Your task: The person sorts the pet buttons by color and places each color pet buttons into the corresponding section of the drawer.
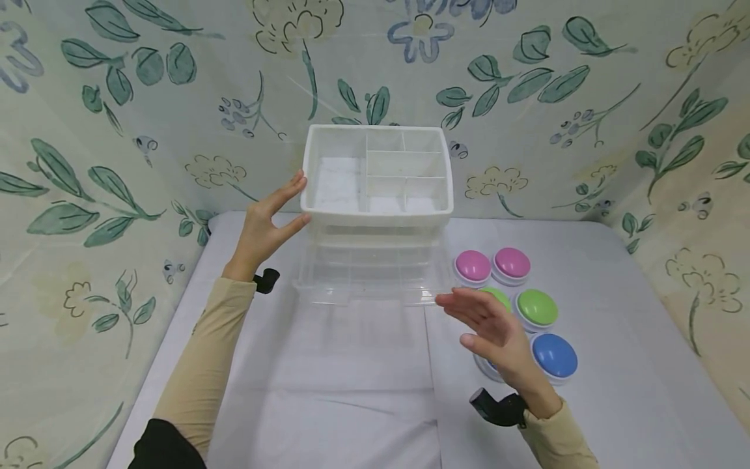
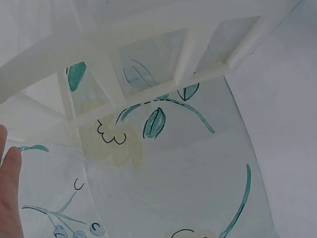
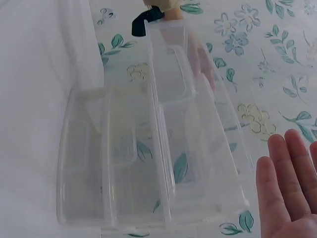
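A white storage organizer (image 1: 377, 218) with a divided top tray stands at the far side of the table, its clear plastic drawer (image 1: 375, 267) jutting out in front. My left hand (image 1: 269, 218) rests against the organizer's left side, fingers extended and thumb near the front corner. In the right wrist view, the clear drawer fronts (image 3: 178, 144) stick out in steps. My right hand (image 1: 492, 326) holds nothing; its fingers are straight, near the drawer's front right corner. In that wrist view its fingers (image 3: 287, 173) show beside the organizer. The tray compartments (image 1: 340, 182) hold nothing.
Right of the organizer sit several dome-topped round buttons on white bases: pink ones (image 1: 512, 264), green ones (image 1: 537, 307) and blue ones (image 1: 555, 355). My right hand partly covers some. A white cloth (image 1: 351, 417) covers the table; floral fabric (image 1: 527, 130) hangs behind.
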Available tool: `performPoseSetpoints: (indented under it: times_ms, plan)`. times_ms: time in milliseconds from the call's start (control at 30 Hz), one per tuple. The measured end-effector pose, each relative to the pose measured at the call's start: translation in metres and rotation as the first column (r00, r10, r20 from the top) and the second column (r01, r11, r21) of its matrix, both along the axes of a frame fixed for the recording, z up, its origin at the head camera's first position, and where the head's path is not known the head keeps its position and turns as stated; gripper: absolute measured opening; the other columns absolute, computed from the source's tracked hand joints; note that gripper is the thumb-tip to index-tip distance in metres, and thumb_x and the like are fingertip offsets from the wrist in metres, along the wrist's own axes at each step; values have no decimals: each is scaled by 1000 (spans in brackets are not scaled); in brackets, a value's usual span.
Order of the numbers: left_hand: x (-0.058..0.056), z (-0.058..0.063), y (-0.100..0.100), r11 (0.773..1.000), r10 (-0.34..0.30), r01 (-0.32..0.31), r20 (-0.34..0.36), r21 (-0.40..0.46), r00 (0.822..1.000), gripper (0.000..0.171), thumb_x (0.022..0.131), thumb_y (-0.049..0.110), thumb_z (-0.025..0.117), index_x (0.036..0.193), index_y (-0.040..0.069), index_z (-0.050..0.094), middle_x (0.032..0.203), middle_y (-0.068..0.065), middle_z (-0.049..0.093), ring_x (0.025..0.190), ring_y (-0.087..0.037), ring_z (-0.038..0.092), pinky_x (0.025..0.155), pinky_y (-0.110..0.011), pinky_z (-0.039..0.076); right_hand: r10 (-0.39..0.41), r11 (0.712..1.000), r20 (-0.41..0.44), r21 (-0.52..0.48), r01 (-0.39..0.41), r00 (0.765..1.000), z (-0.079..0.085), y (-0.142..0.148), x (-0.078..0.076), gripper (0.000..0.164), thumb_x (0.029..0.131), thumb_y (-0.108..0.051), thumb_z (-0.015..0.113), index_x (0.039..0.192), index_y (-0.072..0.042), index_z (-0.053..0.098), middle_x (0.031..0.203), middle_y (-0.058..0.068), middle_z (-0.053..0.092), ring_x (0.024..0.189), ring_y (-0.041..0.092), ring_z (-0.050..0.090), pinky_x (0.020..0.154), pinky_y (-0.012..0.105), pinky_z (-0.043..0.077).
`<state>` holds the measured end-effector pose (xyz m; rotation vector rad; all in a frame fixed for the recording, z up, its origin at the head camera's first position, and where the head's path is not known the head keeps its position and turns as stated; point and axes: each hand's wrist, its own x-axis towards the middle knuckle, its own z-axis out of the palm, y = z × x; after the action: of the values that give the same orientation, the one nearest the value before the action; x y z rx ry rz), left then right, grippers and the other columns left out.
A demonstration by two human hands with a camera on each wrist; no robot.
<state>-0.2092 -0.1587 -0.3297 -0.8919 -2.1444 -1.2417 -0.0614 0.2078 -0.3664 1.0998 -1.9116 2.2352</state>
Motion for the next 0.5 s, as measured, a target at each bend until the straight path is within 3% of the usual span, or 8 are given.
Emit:
performPoseSetpoints:
  times_ms: [267,333,500]
  plan:
    - [-22,-23,-8,1000,10,-10,10,-2,1000,63,76,-12,74,135,1,53,143,-7,45,130,-21,43,108,-31,39,-155,981,-16,-120,152,988,-7,40,8,56,83,27,48,135,22,28,136,28,46,127,33,44,109,37,36]
    - [-21,-23,-8,1000,6,-6,9,0,1000,63,77,-12,74,135,0,53,143,-8,45,130,-21,43,108,-31,39,-187,975,-17,-127,184,982,-9,48,10,57,82,27,48,135,23,27,137,30,43,128,34,42,110,36,35]
    - [-6,-7,0,1000,-6,6,-10,10,1000,57,78,-15,71,131,-8,53,139,-20,46,128,-27,45,108,-33,40,-298,951,41,-70,301,954,-18,65,18,61,82,28,47,139,19,27,140,27,41,131,30,41,111,31,34]
